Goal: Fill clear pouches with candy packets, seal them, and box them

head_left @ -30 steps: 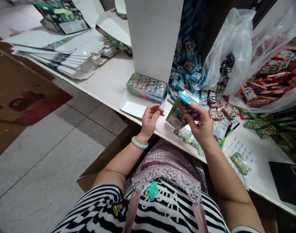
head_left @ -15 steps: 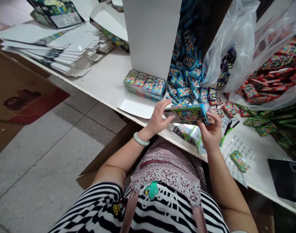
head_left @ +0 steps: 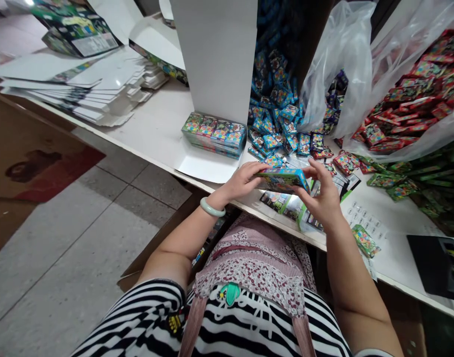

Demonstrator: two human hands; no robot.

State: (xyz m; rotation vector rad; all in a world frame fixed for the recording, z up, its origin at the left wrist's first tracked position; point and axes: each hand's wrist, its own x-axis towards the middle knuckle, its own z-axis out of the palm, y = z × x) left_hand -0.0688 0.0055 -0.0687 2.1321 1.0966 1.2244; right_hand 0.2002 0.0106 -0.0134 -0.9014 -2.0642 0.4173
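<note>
A small flat box with a blue edge (head_left: 282,179) is held between both hands above the table's front edge. My left hand (head_left: 245,179) grips its left end, fingers on top and thumb below. At its right end, my right hand (head_left: 319,191) pinches the corner with thumb and fingers. Behind them, an open white box (head_left: 208,166) holds a wrapped stack of colourful packets (head_left: 214,133). Loose blue packets (head_left: 279,124) are heaped beside that box. Printed green and clear bags (head_left: 290,206) lie beneath the hands.
Flattened white cartons (head_left: 111,84) are piled at the left. Plastic bags of red packets (head_left: 409,114) stand at the right, with green packets (head_left: 431,178) nearby. One green packet (head_left: 365,240) rests by a label sheet (head_left: 364,218). A black object (head_left: 431,263) sits far right.
My left hand has closed on the box's left end, where its fingers were apart before. The box has tilted so its narrow side faces up more. The whole view has shifted slightly.
</note>
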